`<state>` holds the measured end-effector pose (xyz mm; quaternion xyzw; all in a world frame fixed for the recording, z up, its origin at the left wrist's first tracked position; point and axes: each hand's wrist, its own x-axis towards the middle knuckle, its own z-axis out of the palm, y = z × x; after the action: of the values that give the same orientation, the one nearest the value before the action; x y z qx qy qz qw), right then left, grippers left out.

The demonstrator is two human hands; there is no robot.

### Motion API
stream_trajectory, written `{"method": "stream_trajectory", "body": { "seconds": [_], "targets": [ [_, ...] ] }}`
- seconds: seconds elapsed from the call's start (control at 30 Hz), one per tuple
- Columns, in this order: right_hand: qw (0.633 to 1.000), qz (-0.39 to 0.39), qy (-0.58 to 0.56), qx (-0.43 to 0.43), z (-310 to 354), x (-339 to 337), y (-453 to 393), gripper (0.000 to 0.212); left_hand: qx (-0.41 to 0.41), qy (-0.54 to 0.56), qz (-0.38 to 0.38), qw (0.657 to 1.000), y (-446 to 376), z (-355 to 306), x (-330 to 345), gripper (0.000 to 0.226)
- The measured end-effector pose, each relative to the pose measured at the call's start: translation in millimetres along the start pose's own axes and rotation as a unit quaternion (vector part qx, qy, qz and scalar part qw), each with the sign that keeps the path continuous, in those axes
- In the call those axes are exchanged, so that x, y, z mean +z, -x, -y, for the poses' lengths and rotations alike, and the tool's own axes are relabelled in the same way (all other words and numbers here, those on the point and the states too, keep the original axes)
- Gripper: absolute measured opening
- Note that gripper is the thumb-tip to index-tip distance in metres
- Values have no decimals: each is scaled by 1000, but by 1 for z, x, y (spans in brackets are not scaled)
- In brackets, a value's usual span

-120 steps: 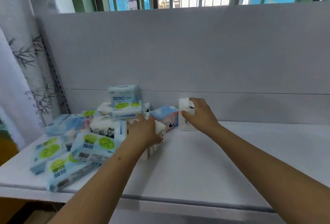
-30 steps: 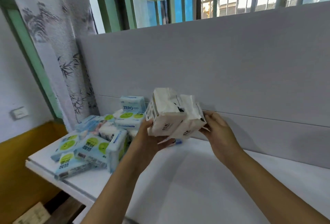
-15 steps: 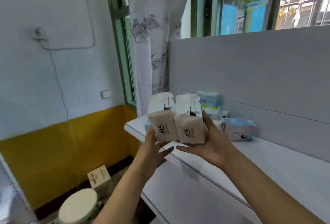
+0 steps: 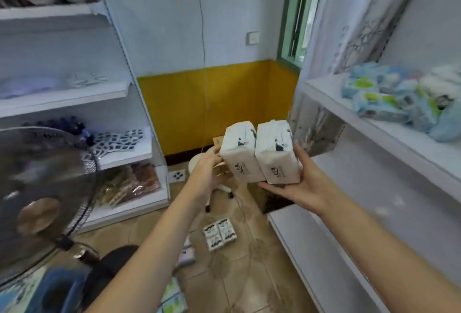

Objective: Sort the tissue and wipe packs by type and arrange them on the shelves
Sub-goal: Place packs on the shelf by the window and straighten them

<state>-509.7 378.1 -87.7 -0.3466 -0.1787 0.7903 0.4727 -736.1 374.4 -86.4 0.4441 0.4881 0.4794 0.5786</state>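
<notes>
Two white tissue packs, one (image 4: 239, 153) beside the other (image 4: 275, 153), are pressed side by side in mid-air over the floor. My left hand (image 4: 205, 170) grips the left pack from its outer side. My right hand (image 4: 300, 186) cups the right pack from below, with the thumb up along its side. A mixed pile of blue and green wipe packs (image 4: 389, 98) lies on the upper shelf (image 4: 324, 91) at the right. Several small packs (image 4: 219, 234) lie on the tiled floor below my hands.
A lower white shelf (image 4: 354, 188) runs under the pile at the right. A second shelving unit (image 4: 74, 96) with other goods stands at the left. A standing fan (image 4: 37, 188) fills the lower left. A round stool (image 4: 197, 163) stands on the floor behind my hands.
I have turned left, away from the shelf with the pile, which now sits at the right edge. Both hands still hold the two white packs together, now over the floor.
</notes>
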Motion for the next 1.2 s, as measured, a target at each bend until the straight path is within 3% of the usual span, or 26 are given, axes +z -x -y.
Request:
{"method": "stream_trajectory", "body": {
  "seconds": [0.2,0.23,0.33,0.47,0.63,0.67,0.77,0.8,0.9,1.03,1.13,1.2],
  "targets": [
    [994,-4,87,73,-52,-29,-77,48,-127,-12,-26,991,-34,79,-43,93],
    [992,2,93,87,-57,-35,-94,46,-143,-19,-34,989,-45,95,-49,89],
    [986,-1,111,120,-67,-54,-148,45,-170,-29,-75,982,-81,130,-58,47],
    [970,-21,194,145,-78,-75,-226,52,-225,-58,-118,965,-133,177,-76,59],
    [950,-50,254,174,-121,-122,-322,60,-265,9,-158,951,-195,242,-94,36],
    [946,-57,259,186,-135,-135,-339,65,-292,23,-165,942,-208,261,-99,40],
    [935,-89,265,217,-187,-178,-386,82,-368,50,-169,913,-249,366,-121,101],
    [931,-101,267,228,-206,-195,-400,80,-384,59,-173,905,-260,390,-127,106],
    [916,-125,280,258,-268,-256,-444,60,-439,142,-218,860,-287,470,-143,67],
    [899,-131,302,288,-359,-351,-507,38,-477,143,-218,839,-297,630,-177,59],
    [889,-128,315,307,-424,-425,-551,42,-513,152,-208,819,-294,748,-206,50],
    [895,-121,284,321,-464,-470,-574,57,-510,126,-178,832,-294,811,-222,47]
  ]
}}
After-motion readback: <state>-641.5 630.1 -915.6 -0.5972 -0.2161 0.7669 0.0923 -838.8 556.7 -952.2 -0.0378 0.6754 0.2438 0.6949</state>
